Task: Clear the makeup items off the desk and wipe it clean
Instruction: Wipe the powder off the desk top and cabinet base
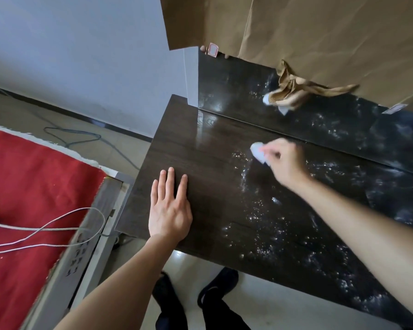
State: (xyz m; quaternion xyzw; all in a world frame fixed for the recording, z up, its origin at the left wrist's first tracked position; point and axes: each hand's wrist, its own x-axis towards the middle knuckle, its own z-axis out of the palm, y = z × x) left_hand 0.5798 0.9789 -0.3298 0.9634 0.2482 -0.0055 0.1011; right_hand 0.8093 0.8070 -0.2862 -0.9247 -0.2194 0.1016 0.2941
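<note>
Nearest me, the left forearm [119, 282] and the right forearm [367, 229] reach up from the bottom of the view over the desk [200, 160].

At the grip, my right hand [284, 163] has its fingers curled round a small white wipe [258, 152] and holds it down on the dark wood near the back edge. Hand and wipe are blurred, so I cannot make out the single fingers. The wipe sticks out to the left of the knuckles. My left hand [169, 210] lies flat, palm down, on the left part of the desk. Its fingers are straight and close together, and it grips nothing.

White specks [260, 215] lie scattered over the desk top, from just beside the wipe out to the right and toward the front edge. The wood round the left hand looks bare and glossy.

Along the back of the desk stands a dark reflective panel [236, 79], which mirrors the wipe and the specks. Brown paper [320, 32] covers its upper part, and a small red-bordered label [212, 50] sits at its top left corner.

Left of the desk lies a red cloth [34, 182] with white cables [57, 225] looped across it. A dark cable [81, 136] runs over the floor near the wall. Below the desk's front edge I see two dark shoes [217, 287] on pale floor.
</note>
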